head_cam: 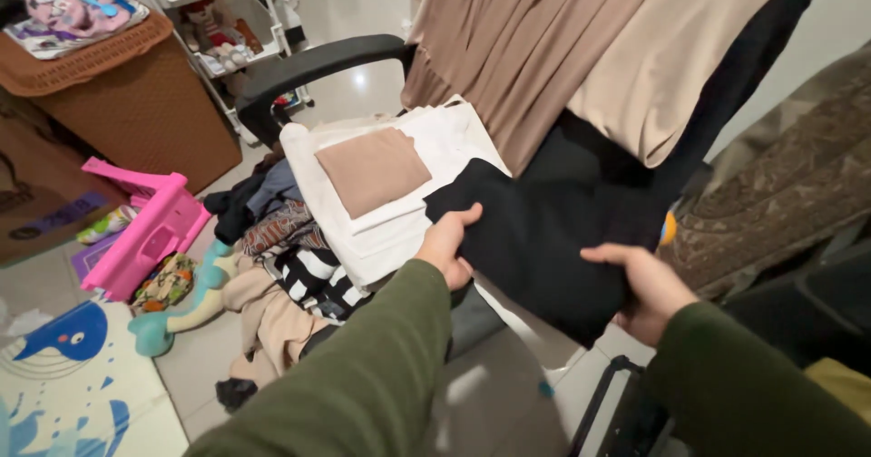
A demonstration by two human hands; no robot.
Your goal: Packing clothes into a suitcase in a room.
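Observation:
Both my hands grip a folded black garment (544, 230) held flat in front of me. My left hand (448, 244) pinches its left edge, and my right hand (646, 289) holds its near right edge. Just left of the black garment lies a stack of folded white cloth (363, 230) with a small folded tan piece (372, 168) on top, resting on an office chair with a black armrest (308, 67). Beige and tan garments (590, 49) hang over the chair back behind the black one.
A heap of unfolded clothes (281, 266) spills on the floor to the left. A pink plastic toy (150, 230), a brown wicker hamper (136, 94), a white shelf trolley (227, 30) and a whale-print mat (63, 375) lie further left. A patterned brown rug or sofa (798, 176) is at right.

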